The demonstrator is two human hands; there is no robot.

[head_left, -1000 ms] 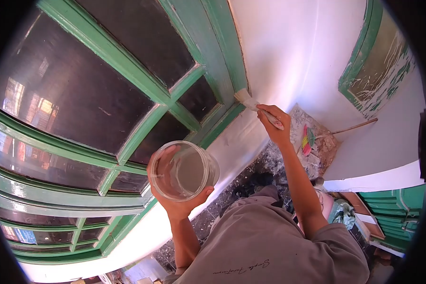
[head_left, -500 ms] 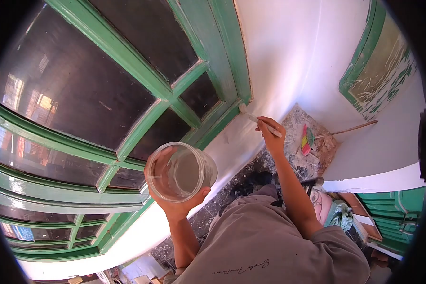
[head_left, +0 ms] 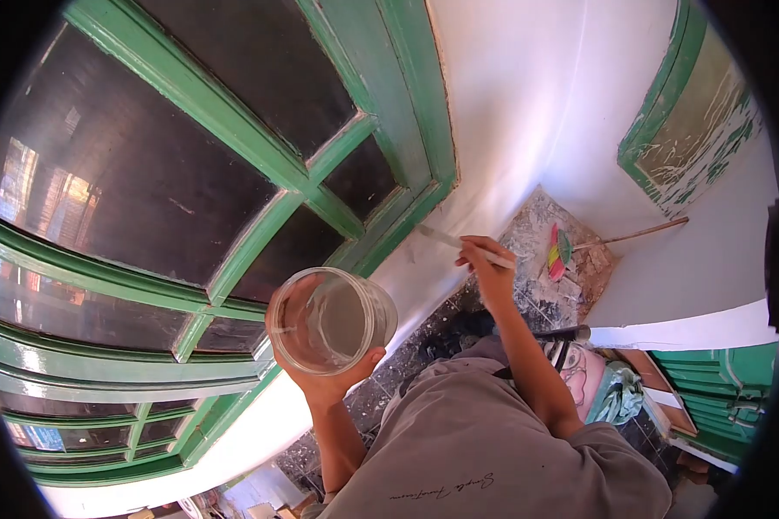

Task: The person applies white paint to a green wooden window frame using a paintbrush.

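My left hand [head_left: 320, 381] is wrapped round a clear plastic tub [head_left: 337, 320], which is tilted so that its round mouth faces me. A greyish-white layer shows at the bottom of the tub. In my right hand [head_left: 486, 266] is a slim paintbrush [head_left: 446, 238] with a pale handle, its bristle end pointing left to the lower edge of the green window frame [head_left: 402, 218]. The tip lies over the white wall [head_left: 415, 259] just beside that frame; whether it touches cannot be made out. Dark glass panes [head_left: 294, 246] sit within the frame.
A stick [head_left: 640, 232] leans near a pink and green object [head_left: 560, 251] on the paint-spattered floor [head_left: 528, 225]. A second green frame [head_left: 636, 147] stands at upper right. Bundled cloth or plastic [head_left: 619, 394] and a green door [head_left: 710, 385] lie to the lower right.
My right hand and the paintbrush have moved down and slightly left, from the corner of the frame along its lower edge. The tub in my left hand has barely moved.
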